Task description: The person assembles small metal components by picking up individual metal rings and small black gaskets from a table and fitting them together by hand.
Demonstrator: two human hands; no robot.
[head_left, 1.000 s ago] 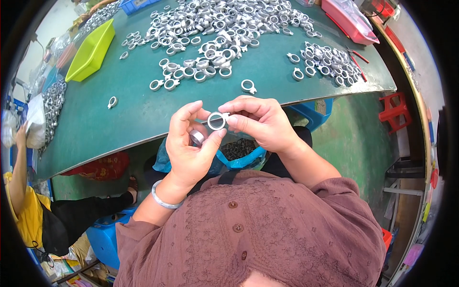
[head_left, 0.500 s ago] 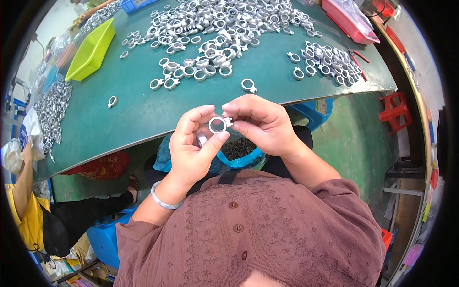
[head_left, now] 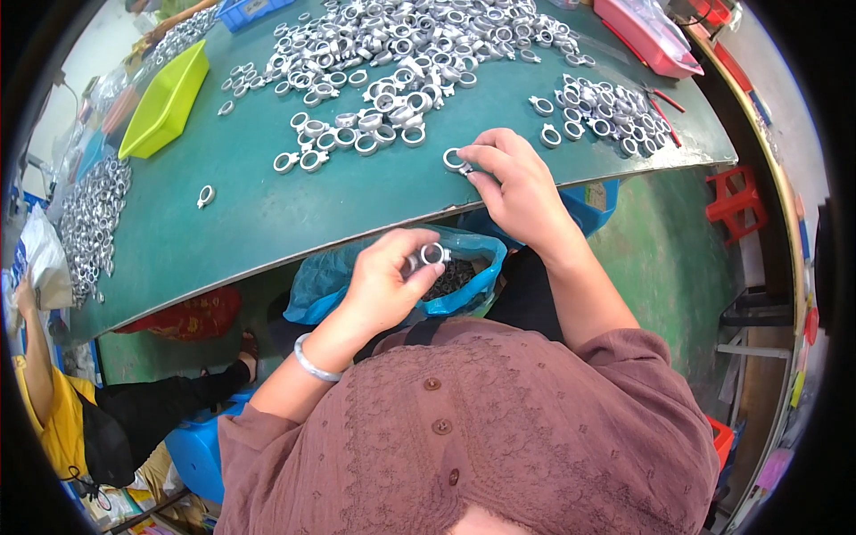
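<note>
My left hand (head_left: 382, 283) is closed over the blue bag, with a silver metal ring clamp (head_left: 433, 254) between thumb and fingers. Part of another grey ring shows behind it in the same hand. Near the table's front edge, my right hand (head_left: 519, 192) has thumb and fingertips on the lug side of a single ring clamp (head_left: 452, 160) lying on the green table (head_left: 357, 201). Beneath my left hand, an open blue plastic bag (head_left: 334, 281) holds many small dark metal parts.
A large heap of ring clamps (head_left: 392, 53) covers the far middle; a smaller pile (head_left: 606, 111) lies right, beside red-handled pliers (head_left: 667, 111). A yellow-green tray (head_left: 165, 100) and another metal pile (head_left: 94, 209) stand left. A person in yellow (head_left: 62, 415) sits at far left.
My hands have parted. The right one let go of the clamp held in the left and moved forward to the single clamp on the table; the left shifted slightly right and lower.
</note>
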